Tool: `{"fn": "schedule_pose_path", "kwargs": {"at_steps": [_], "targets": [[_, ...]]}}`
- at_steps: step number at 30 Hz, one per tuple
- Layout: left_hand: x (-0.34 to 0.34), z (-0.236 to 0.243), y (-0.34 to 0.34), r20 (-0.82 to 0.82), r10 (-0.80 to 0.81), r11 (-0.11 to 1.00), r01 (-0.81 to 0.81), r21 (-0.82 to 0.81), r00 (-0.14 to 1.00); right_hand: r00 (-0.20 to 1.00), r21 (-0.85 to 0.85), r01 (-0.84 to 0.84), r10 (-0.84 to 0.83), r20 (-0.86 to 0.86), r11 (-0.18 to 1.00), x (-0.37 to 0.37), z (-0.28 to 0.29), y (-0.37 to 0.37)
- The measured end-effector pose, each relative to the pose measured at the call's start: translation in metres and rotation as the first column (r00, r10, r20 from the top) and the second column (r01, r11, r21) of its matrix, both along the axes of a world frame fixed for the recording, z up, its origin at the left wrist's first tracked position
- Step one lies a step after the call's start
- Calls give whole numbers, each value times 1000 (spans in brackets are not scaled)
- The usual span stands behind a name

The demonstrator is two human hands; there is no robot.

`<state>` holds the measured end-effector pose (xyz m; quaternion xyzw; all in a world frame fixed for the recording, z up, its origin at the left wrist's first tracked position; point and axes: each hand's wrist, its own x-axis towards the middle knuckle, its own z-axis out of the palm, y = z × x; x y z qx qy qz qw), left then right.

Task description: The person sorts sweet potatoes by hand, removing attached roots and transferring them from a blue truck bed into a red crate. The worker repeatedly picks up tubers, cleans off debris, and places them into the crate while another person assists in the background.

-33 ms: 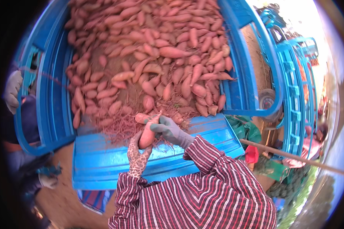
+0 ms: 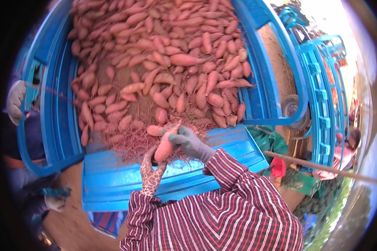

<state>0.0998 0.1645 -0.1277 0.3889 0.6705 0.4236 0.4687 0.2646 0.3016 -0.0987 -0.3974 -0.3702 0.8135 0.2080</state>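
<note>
A reddish-pink sweet potato (image 2: pixel 164 148) is held between my two gloved hands, over the lowered blue tailgate. My left hand (image 2: pixel 151 170), in a leopard-print glove, closes round its lower end. The fingers of my right hand (image 2: pixel 190 143), in a grey-green glove, grip its upper part from the right. Just behind it lies another sweet potato (image 2: pixel 156 130); whether my fingers touch that one I cannot tell. Thin roots (image 2: pixel 134 142) are heaped beyond my hands, at the edge of the large sweet potato pile (image 2: pixel 171 58).
The blue cart bed has a left side wall (image 2: pixel 56 88), a right rail (image 2: pixel 295 75) and a tailgate (image 2: pixel 113 184). People stand at the left, one with a gloved hand (image 2: pixel 16 100) near the rail. A pole (image 2: pixel 322 168) and another blue cart (image 2: pixel 320 100) are at the right.
The view has shifted slightly. Both hands keep their hold on the sweet potato, which sits a little further right against my left hand.
</note>
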Motion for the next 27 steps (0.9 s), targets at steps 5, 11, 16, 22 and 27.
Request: {"fn": "schedule_pose_path", "kwargs": {"at_steps": [5,11,16,22,27], "targets": [[-16,-9,-8,-207,-438,889,388,-242,875,842,190,536,-508,-181,823,82,44,37],[-18,-16,-23,-292,-526,848,465,-254,799,469,900,434,-860,-201,26,219,143,95],[-15,-22,-25,-298,-472,881,431,-196,829,292,900,434,-949,-118,22,304,213,163],[-17,-27,-38,-308,-424,903,373,-212,852,190,917,377,-958,-214,-130,270,183,138],[-8,-22,-37,-214,-410,898,352,-264,887,736,937,-135,-600,313,322,136,68,103]]}}
